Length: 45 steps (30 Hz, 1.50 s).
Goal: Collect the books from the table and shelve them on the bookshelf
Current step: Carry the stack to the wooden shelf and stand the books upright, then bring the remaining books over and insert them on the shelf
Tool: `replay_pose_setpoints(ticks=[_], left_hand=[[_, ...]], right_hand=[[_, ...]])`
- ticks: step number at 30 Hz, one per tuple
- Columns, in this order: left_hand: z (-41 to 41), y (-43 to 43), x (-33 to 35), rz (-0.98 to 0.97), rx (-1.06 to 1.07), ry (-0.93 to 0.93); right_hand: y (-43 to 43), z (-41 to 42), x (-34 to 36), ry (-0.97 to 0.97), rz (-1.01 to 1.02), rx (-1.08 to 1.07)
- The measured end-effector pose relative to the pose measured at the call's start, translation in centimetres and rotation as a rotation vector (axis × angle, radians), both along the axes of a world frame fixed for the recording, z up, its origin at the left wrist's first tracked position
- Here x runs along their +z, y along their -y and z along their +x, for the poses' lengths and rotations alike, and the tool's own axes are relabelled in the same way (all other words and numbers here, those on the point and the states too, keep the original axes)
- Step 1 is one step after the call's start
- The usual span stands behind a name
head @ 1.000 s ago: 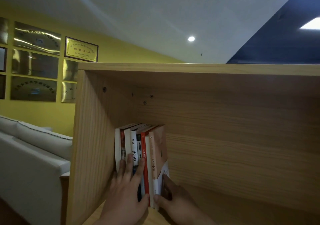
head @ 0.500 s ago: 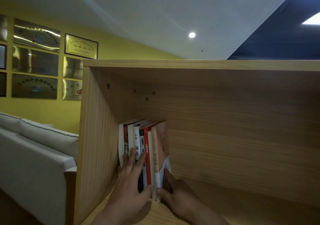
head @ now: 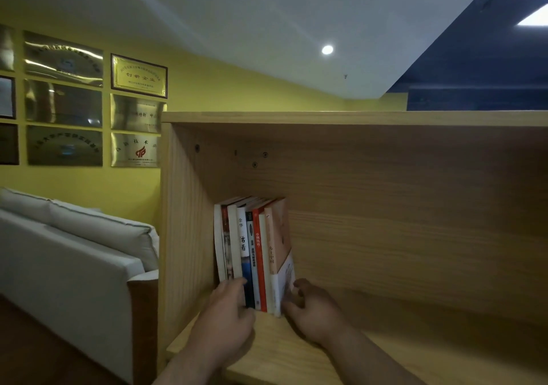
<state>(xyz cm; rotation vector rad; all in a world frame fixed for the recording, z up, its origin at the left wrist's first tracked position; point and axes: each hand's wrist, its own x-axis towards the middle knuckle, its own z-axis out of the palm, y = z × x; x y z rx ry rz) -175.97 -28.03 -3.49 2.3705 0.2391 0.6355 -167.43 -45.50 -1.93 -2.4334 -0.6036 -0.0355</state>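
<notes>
Several books (head: 255,245) stand upright in a tight row at the left end of the wooden bookshelf (head: 385,236), against its side panel. My left hand (head: 228,310) touches the bottom of the leftmost spines with loosely bent fingers. My right hand (head: 311,307) is at the lower corner of the rightmost book (head: 277,236), a tan and white one. Its thumb sits at the front edge and its curled fingers lie against the cover. Both forearms reach in over the shelf board.
To the right of the books the shelf board (head: 415,364) runs on bare. A pale sofa (head: 74,251) stands left of the bookshelf, under a yellow wall with several framed plaques (head: 138,76).
My left hand has slid down the spines from mid-height to their bottom. My right hand has stayed at the rightmost book's lower corner. The row stands straighter and the view has pulled back.
</notes>
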Motion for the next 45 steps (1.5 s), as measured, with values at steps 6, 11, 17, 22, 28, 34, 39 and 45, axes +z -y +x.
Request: replay_pose_setpoints(ticks=[6, 11, 17, 22, 28, 34, 39, 45], left_hand=[[-4.9, 0.6, -1.2, 0.105, -0.068, -0.158], [-9.6, 2.1, -3.2, 0.102, -0.084, -0.038], [-13.1, 3.8, -3.9, 0.134, -0.126, -0.022], [-16.2, 4.2, -8.6, 0.16, -0.222, -0.173], [-18.2, 3.8, -19.8, -0.007, -0.28, -0.548], [-16.0, 3.3, -29.1, -0.08, -0.31, -0.865], [-15.2, 2.3, -31.0, -0.174, -0.288, -1.072], [-18.3, -0.2, -26.5, -0.421, -0.18, -1.182]], right_hand=[[2.6, -3.4, -1.6, 0.062, -0.172, -0.042], [5.4, -8.1, -2.2, 0.126, -0.24, 0.004], [8.8, -14.5, -3.7, 0.336, -0.375, 0.105], [10.6, -19.8, -10.9, 0.355, -0.345, 0.206], [12.1, -21.2, -22.5, -0.142, -0.472, 0.252], [11.2, -18.5, -30.3, -0.39, -0.592, 0.264], [9.4, -16.5, -31.6, -0.599, -0.681, 0.368], [6.3, -17.7, -27.1, -0.796, -0.633, 0.319]])
